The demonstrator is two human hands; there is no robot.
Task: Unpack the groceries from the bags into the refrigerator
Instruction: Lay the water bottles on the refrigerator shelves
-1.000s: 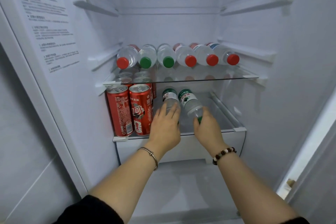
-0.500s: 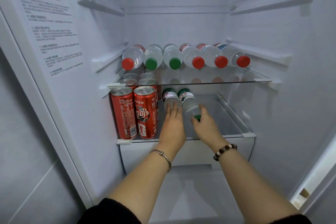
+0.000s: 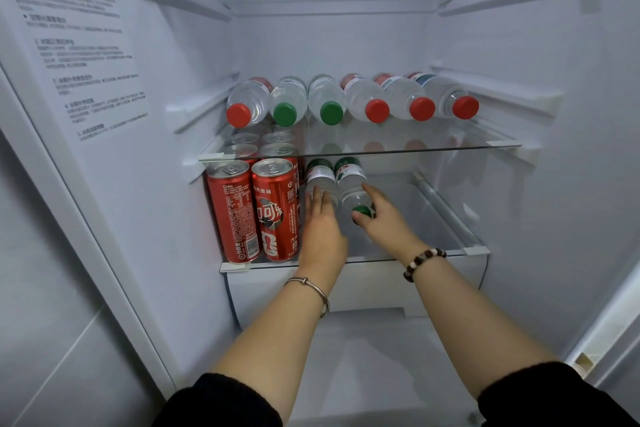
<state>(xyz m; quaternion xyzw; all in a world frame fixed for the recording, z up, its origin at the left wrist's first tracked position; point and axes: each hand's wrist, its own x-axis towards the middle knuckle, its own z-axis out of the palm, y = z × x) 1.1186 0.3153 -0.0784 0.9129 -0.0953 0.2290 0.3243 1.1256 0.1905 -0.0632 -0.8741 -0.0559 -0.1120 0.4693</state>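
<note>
A thin silver bangle (image 3: 311,289) is worn at the wrist of the left hand (image 3: 320,236). A bracelet (image 3: 423,263) of dark brown and pale beads is worn at the wrist of the right hand (image 3: 389,224). Both upper arms are covered by black sleeves (image 3: 221,402).

printed label (image 3: 79,45), silver bangle (image 3: 311,288), beaded bracelet (image 3: 422,262)

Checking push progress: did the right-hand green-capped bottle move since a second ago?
Yes. The bottle slid deeper, its cap farther from the lower shelf front edge.
</note>
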